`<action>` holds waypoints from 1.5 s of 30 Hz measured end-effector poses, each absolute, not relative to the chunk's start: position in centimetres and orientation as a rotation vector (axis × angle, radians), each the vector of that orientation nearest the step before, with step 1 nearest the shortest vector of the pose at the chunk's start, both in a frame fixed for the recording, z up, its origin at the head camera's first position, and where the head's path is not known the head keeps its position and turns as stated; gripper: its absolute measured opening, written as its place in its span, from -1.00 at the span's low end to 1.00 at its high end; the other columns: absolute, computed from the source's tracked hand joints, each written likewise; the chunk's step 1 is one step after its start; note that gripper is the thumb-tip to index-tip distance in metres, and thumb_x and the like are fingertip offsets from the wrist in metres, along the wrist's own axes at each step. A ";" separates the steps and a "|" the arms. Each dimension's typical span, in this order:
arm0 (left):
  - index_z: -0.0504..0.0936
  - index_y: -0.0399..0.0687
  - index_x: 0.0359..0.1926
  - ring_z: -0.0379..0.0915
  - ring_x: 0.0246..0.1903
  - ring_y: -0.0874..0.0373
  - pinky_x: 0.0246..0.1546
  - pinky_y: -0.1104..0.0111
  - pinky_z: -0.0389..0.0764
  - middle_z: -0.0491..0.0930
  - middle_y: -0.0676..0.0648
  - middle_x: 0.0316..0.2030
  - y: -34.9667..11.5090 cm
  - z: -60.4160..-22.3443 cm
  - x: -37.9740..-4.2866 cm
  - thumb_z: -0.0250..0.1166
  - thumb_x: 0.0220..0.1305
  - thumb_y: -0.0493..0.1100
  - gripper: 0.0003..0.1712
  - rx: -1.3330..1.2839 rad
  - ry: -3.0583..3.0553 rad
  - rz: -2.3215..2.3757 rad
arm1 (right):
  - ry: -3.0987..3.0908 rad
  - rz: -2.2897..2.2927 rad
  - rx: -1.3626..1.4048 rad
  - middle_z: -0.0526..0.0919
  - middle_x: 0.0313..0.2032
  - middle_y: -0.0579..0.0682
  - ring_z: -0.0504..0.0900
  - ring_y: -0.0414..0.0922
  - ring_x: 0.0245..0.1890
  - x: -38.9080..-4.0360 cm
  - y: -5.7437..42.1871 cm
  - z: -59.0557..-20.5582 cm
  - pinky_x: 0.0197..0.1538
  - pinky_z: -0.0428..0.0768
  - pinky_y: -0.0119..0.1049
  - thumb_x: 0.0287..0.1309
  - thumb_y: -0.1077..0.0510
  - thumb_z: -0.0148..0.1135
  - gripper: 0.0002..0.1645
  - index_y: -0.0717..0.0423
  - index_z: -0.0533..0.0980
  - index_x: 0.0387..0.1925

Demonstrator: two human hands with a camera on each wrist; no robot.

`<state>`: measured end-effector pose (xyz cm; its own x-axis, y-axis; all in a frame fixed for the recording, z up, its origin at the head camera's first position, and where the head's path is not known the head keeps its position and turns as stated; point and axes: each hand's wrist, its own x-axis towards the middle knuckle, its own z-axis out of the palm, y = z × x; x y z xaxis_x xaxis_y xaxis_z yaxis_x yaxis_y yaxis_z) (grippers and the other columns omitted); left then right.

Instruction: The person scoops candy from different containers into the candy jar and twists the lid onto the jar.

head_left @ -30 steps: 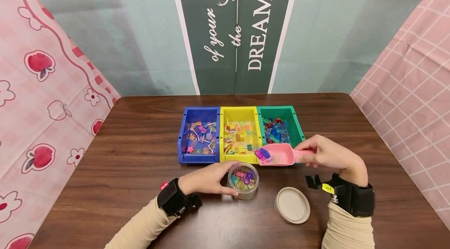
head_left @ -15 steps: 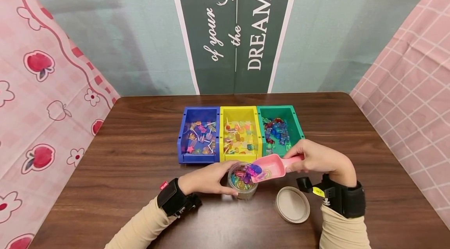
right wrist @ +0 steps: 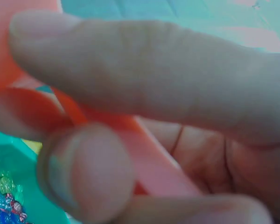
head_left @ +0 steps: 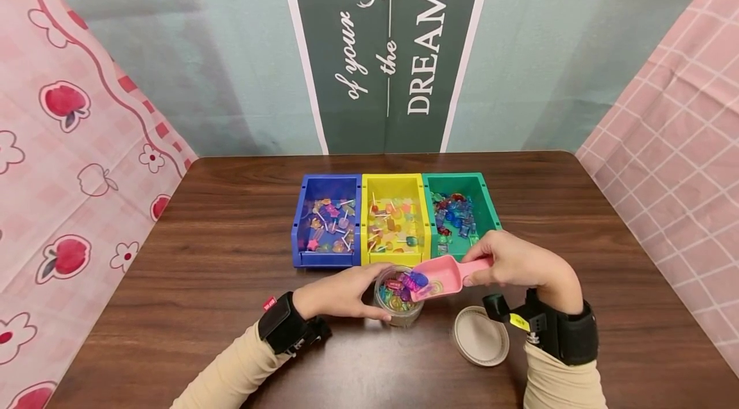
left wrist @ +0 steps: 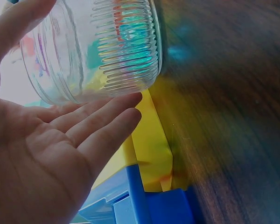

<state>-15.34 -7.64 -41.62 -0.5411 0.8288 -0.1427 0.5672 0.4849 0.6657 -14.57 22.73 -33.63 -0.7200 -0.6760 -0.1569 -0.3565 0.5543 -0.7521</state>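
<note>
My left hand (head_left: pixel 344 292) holds a clear ribbed jar (left wrist: pixel 126 51) upright on the table, thumb on the near side and fingers along the far side. Several colourful translucent charms (head_left: pixel 397 293) lie in it. In my right hand (head_left: pixel 522 259) is the handle of a pink scoop (head_left: pixel 444 275), pinched between thumb and fingers. The scoop's front edge is over the jar's mouth, tilted toward it. Purple and blue charms (head_left: pixel 417 281) sit at that edge; a pale yellowish piece lies farther back in the scoop. Close up, the right wrist view shows fingers (right wrist: pixel 144 70) round the pink handle.
Behind the jar stand joined blue (head_left: pixel 326 260), yellow (head_left: pixel 395 259) and green bins (head_left: pixel 462 182), each with small charms inside. A round lid (head_left: pixel 480 336) lies on the table (head_left: pixel 242 223) right of the jar, near the right wrist camera. Patterned cloths hang around the table.
My right hand has brought the scoop left and nearer, from in front of the yellow and green bins to the jar's mouth. My left hand and the jar stay put.
</note>
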 end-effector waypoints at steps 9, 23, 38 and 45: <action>0.12 -0.15 0.39 0.23 0.25 0.16 0.31 0.18 0.35 0.33 -0.14 0.30 -7.7 -41.7 -15.4 0.26 0.11 0.24 -0.03 1.139 2.280 0.789 | 2.479 -0.992 -0.773 0.60 -0.61 -0.07 0.34 -0.37 -0.73 -14.2 21.8 -32.9 -0.67 0.43 -0.49 -0.09 0.08 0.42 -0.70 0.21 0.67 -0.33; 0.15 -0.13 0.37 0.29 0.18 0.18 0.26 0.19 0.41 0.40 -0.13 0.23 -7.6 -41.7 -15.4 0.27 0.11 0.22 -0.07 1.146 2.285 0.789 | 2.576 -0.967 -0.751 0.59 -0.62 -0.09 0.32 -0.39 -0.77 -13.4 21.1 -32.1 -0.67 0.42 -0.47 -0.14 0.05 0.45 -0.72 0.16 0.68 -0.38; 0.16 -0.13 0.36 0.29 0.19 0.19 0.27 0.18 0.40 0.40 -0.11 0.22 -7.6 -41.8 -15.3 0.27 0.11 0.21 -0.08 1.171 2.269 0.826 | 2.607 -0.958 -0.775 0.63 -0.55 -0.08 0.36 -0.36 -0.70 -13.1 21.5 -31.8 -0.65 0.48 -0.44 -0.09 0.03 0.42 -0.73 0.14 0.67 -0.38; 0.16 -0.11 0.36 0.28 0.20 0.20 0.28 0.19 0.39 0.41 -0.10 0.22 -7.6 -41.8 -15.3 0.29 0.11 0.19 -0.09 1.180 2.263 0.847 | 2.631 -0.962 -0.731 0.64 -0.54 -0.07 0.37 -0.37 -0.75 -12.7 22.5 -31.4 -0.67 0.51 -0.42 -0.06 -0.01 0.40 -0.70 0.14 0.66 -0.36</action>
